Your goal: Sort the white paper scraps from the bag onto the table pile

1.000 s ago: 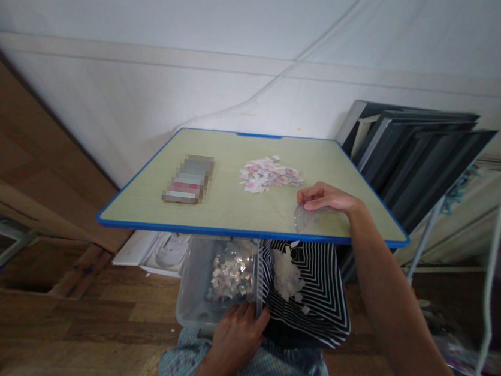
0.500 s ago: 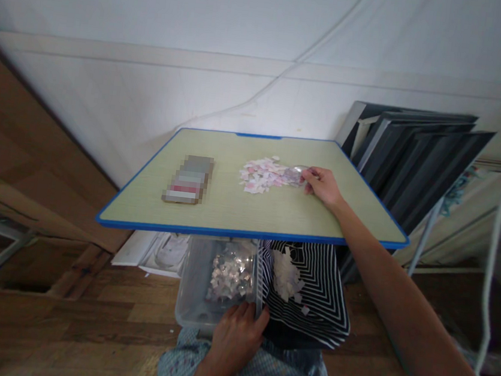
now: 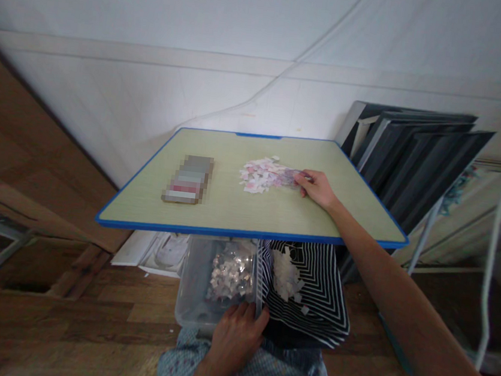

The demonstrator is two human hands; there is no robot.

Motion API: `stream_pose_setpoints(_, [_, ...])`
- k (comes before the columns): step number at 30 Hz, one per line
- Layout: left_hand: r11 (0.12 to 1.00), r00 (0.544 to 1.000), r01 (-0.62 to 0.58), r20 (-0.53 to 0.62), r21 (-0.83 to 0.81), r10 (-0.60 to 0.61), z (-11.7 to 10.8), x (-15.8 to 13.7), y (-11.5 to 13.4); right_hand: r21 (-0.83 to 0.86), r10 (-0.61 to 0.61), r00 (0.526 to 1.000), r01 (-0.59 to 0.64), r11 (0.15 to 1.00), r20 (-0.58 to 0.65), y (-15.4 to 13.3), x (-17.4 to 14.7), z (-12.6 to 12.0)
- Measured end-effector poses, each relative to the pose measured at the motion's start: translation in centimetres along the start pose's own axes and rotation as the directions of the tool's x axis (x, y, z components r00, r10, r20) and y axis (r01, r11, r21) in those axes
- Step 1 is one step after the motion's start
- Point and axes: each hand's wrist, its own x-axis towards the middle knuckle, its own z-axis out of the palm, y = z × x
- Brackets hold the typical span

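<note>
Head view: at the middle of the blue-edged tabletop [image 3: 229,213], paper scraps [image 3: 257,175] are met by a faintly visible clear plastic piece [image 3: 289,178], pinched by the right hand [image 3: 316,187], fingers closed. Below the tabletop, a plastic bin [image 3: 195,278] is gripped by the left hand [image 3: 237,332], fingers curled. Scattering is probably best avoided by low, light strokes.

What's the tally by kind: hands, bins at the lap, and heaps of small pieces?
Hands: 2 (left hand, right hand)
Bins at the lap: 2 (clear bin, striped bin)
Heaps of small pieces: 3 (tabletop heap, clear-bin heap, striped-bin heap)
Total: 7
</note>
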Motion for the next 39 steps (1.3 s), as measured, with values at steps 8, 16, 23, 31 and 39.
stream_pose_setpoints(8, [1.0, 1.0, 0.0, 0.013, 0.001, 0.0, -0.2, 0.0, -0.02, 0.01, -0.021, 1.0, 0.021, 1.0, -0.006, -0.03, 0.01, 0.11])
stream_pose_setpoints(16, [1.0, 1.0, 0.002, -0.002, 0.001, -0.002, 0.07, -0.04, -0.09, 0.035, -0.043, 0.999, 0.042, 0.998, 0.021, 0.1, 0.01, 0.25])
stream_pose_setpoints(23, [1.0, 1.0, 0.01, 0.018, -0.008, -0.009, 0.13, -0.07, -0.06, 0.017, 0.004, 0.998, -0.003, 1.0, -0.066, -0.05, -0.02, -0.16])
stream_pose_setpoints(31, [1.0, 1.0, -0.008, -0.001, 0.0, 0.008, -0.02, -0.01, -0.03, 0.039, -0.026, 1.0, 0.026, 0.999, -0.008, -0.29, -0.27, -0.5])
stream_pose_setpoints(39, [1.0, 1.0, -0.006, -0.014, -0.003, 0.006, 0.1, -0.08, -0.07, 0.037, -0.074, 0.987, 0.069, 0.997, 0.142, -0.35, -0.5, -0.11])
